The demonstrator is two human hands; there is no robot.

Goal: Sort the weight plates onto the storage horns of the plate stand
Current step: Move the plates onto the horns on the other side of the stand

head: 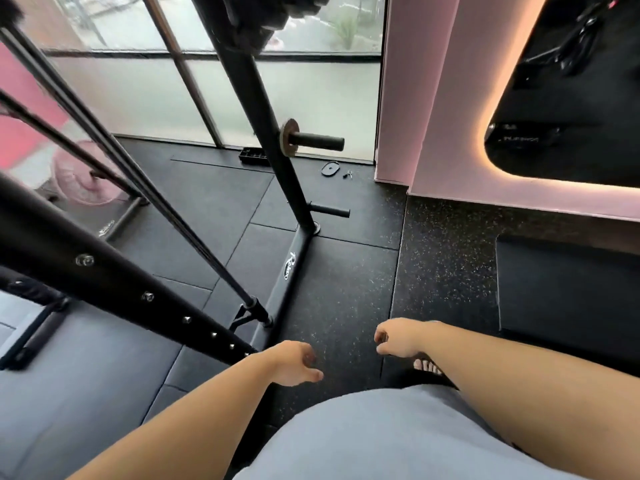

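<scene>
Several dark plates (256, 22) at the top of the plate stand (249, 98), cut off by the frame edge and too blurred to count. Hard to make out at far left: one pink plate (79, 181), smeared by blur. Against the window (311, 91), one small black tray (253, 156) on the floor (346, 289), ribbed into compartments, contents impossible to tell. Right of the post, near the window, one black oval piece (329, 168) and one tiny clip (348, 174), both too small to identify. Two horns pointing right from the post: upper horn (320, 141) carrying one thin brownish disc (289, 138) pressed against the post, lower horn (330, 213) close to the base. Two hands low in view, left hand (294, 363) and right hand (394, 337), apart from each other, fingers loosely curled, released, grasping nothing, hanging above the speckled floor.
</scene>
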